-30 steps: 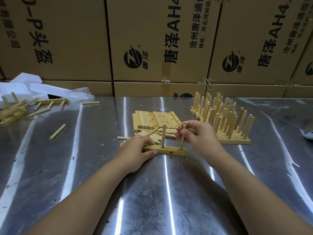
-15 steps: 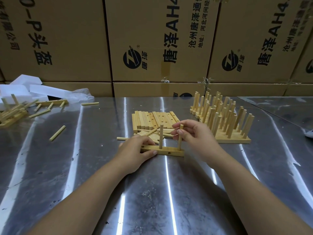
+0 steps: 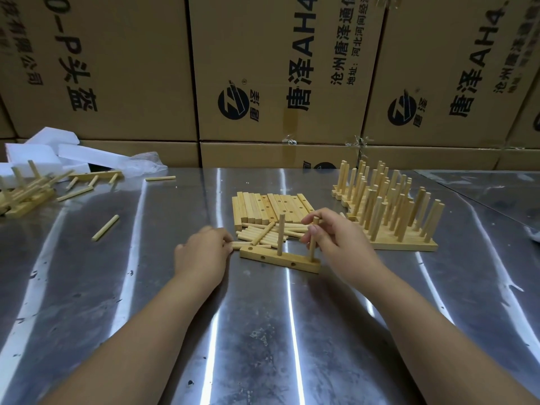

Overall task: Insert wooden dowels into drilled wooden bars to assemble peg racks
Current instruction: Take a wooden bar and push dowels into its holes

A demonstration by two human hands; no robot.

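The right hand [image 3: 339,241] pinches the end dowel [image 3: 312,249] between thumb and forefinger; its fingers [image 3: 321,217] curl round the upper half of the peg, whose tip shows just above them. Below these fingers the dowel stands upright in the last hole of the drilled bar [image 3: 274,256], which lies flat on the steel worktop [image 3: 263,331]. Beside the fingers, towards the other hand, a middle dowel [image 3: 280,238] stands upright in the same bar, untouched. The bar's hole nearest the left hand is open.

The left hand [image 3: 201,252] lies on the worktop just off that open end of the bar and apart from it. Its fingers [image 3: 225,238] are bunched at the end of a loose dowel [image 3: 242,244] that lies flat; motion blur hides whether they grip it or only touch it.

Just beyond both sets of fingers lies a pile of dowels [image 3: 263,233], and behind it a flat row of drilled bars [image 3: 263,207]. Beyond the right fingers and outward stand finished racks [image 3: 391,217], pegs up. Well out from the left fingers lie a single dowel [image 3: 105,228], a heap of racks [image 3: 23,194] and white foam blocks [image 3: 43,150]. Printed cardboard boxes [image 3: 263,68] wall the far edge.
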